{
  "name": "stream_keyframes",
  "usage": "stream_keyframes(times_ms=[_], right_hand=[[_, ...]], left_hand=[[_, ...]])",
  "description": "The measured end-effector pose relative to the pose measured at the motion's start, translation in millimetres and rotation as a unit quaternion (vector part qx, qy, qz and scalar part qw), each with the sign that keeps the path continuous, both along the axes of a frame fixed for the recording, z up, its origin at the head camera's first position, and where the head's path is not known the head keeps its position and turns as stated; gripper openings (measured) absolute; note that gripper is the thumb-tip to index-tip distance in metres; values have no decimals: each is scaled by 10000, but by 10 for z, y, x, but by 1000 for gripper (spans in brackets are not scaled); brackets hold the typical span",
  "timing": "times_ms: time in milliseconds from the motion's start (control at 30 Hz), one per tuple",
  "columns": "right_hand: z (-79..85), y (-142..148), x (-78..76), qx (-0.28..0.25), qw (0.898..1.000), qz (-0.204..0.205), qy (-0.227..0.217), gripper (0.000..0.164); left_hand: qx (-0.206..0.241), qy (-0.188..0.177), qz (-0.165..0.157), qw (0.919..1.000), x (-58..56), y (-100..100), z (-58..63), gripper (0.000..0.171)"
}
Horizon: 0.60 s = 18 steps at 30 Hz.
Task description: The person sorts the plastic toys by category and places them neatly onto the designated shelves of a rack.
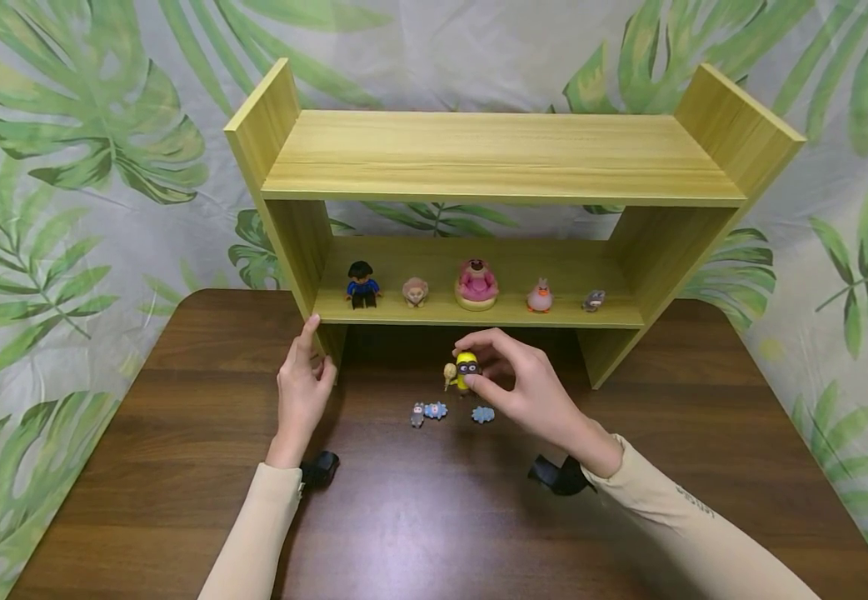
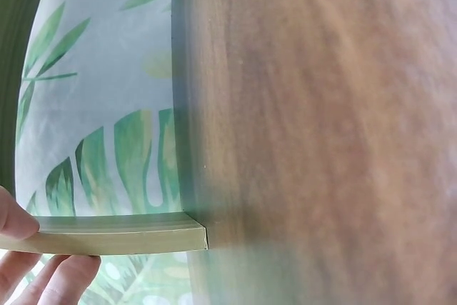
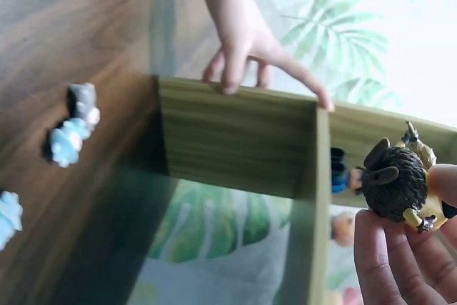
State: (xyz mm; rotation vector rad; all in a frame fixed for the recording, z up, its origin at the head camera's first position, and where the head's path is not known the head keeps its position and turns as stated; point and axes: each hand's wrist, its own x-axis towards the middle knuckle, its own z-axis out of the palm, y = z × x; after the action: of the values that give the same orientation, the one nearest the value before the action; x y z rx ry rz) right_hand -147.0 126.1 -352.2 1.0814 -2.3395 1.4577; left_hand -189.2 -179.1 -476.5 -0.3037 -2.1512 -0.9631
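Note:
My right hand pinches a yellow minion figurine between thumb and fingers, in front of the wooden shelf and below its middle board. A small tan piece sticks out at the figurine's side. In the right wrist view, the figurine's dark brown, scaly-textured part faces the camera. My left hand grips the front edge of the shelf's left side panel, its index finger stretched up to the middle board. Thumb and fingers lie on opposite sides of that panel in the left wrist view.
On the middle board stand a blue-shirted doll, a beige figurine, a pink bear, a pale duck-like figurine and a small grey one. Grey and blue figurines lie on the brown table.

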Motion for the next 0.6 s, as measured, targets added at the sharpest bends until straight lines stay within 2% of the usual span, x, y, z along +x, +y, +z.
stream_keyframes(times_ms=[600], right_hand=[[502, -90, -50, -321, 9983, 157, 464, 33]], left_hand=[[9, -21, -16, 10000, 3, -2, 7, 86]])
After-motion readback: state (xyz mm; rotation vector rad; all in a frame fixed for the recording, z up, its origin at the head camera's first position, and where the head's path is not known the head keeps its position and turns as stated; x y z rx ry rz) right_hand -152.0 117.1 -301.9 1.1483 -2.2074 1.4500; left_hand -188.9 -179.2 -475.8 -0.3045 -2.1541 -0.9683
